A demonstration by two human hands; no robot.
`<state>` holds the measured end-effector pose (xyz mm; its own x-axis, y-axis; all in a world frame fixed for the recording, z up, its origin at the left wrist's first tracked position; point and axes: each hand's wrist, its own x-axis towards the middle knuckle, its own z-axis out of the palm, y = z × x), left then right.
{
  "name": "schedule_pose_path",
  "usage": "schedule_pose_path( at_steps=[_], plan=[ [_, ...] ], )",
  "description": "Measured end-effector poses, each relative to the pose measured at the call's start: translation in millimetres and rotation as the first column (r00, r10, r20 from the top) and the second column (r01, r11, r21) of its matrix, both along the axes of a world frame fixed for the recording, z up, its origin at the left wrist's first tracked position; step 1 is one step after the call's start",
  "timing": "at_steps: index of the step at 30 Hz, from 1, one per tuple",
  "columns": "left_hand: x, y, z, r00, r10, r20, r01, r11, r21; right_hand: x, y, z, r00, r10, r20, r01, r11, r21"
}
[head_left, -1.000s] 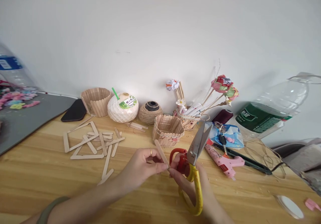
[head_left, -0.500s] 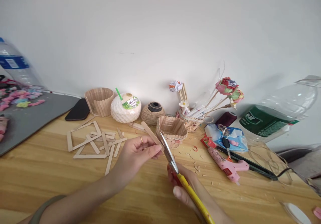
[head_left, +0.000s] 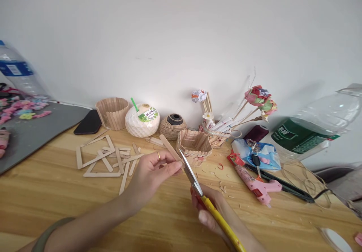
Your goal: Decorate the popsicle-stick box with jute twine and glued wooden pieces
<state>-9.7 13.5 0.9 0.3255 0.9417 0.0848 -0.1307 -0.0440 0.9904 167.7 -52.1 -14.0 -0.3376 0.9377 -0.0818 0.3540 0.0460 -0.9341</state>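
My left hand point(head_left: 158, 173) pinches a flat wooden craft stick point(head_left: 169, 145) between thumb and fingers; the stick slants up and to the left. My right hand point(head_left: 212, 210) is closed round the yellow handles of a pair of scissors point(head_left: 195, 184). The blades point up and left and meet the stick's lower end, close to my left fingertips. Whether they bite into the wood I cannot tell. Just behind the blades stands a small basket made of craft sticks point(head_left: 195, 155). Left of my left hand, several loose sticks and joined stick frames point(head_left: 98, 175) lie on the wooden table point(head_left: 158, 225).
Along the wall stand a taller stick basket point(head_left: 114, 118), a coconut point(head_left: 142, 126) with a green straw, a twine spool point(head_left: 172, 128) and a pot of paper flowers point(head_left: 216, 139). To the right lie a pink glue gun point(head_left: 258, 188) and a large plastic bottle point(head_left: 299, 135). A phone point(head_left: 88, 122) lies left.
The scissors have shifted very slightly to the right and down with my right hand. My left hand and the craft stick stay almost where they were.
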Motion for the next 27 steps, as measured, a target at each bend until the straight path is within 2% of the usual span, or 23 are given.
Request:
schedule_pose_path(
  at_steps=[12, 19, 27],
  plan=[
    [-1.0, -1.7, -0.1, 1.0, 0.005, -0.016, -0.004, 1.0, 0.017, 5.4, 4.4, -11.5, 0.997, -0.009, 0.07, 0.007, 0.999, 0.034],
    [-0.7, -1.8, -0.5, 1.0, 0.003, 0.021, -0.003, 1.0, 0.003, 2.5, 4.8, -8.1, 0.999, -0.039, 0.036, 0.038, 0.999, 0.006],
    [-0.7, -1.4, -1.7, 1.0, -0.003, 0.028, 0.003, 1.0, 0.01, 3.3, 3.9, -9.3, 0.991, -0.102, 0.088, 0.103, 0.995, -0.013]
  ],
)
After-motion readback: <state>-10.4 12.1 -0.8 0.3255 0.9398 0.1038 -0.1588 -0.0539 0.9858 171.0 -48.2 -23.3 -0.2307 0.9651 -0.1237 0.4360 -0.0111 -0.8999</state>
